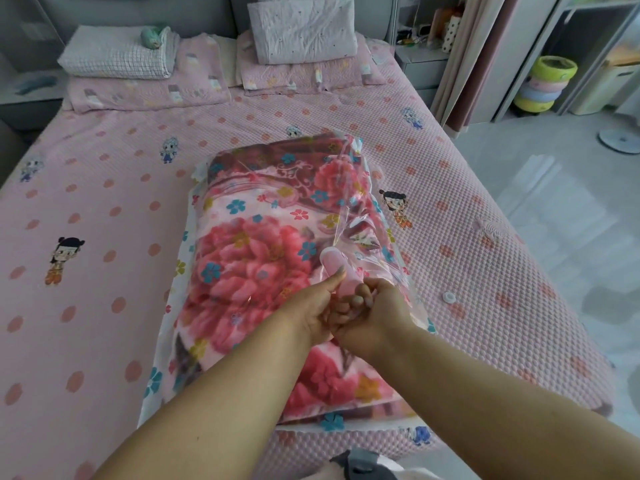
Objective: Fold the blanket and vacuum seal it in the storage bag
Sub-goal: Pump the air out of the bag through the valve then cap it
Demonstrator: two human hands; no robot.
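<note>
The folded floral blanket [256, 271] is already inside the clear storage bag [367, 209], which lies lengthwise on the pink bed [104, 202], running from about six o'clock up toward twelve. The plastic is loose and puffed along the right side, so I would judge the air is not yet out.

Both hands meet over the middle of the bag around a small pink cylinder [334, 268], most likely a handheld vacuum pump. The left hand [313, 308] comes in from seven o'clock with its thumb laid along the pump's side and its fingers curled under. The right hand [372, 311] comes in from five o'clock, fingers wrapped round the lower end. The two-handed grip looks meant to steady the pump and press it square onto the bag's valve, though the valve itself is hidden beneath the hands and I cannot confirm it.

A small white round cap [450, 296] lies on the bed just beside the bag at three o'clock. It is probably the valve cover, set aside within reach for closing up afterwards.

Pillows [304, 29] sit well apart at the head of the bed, at twelve o'clock.
</note>
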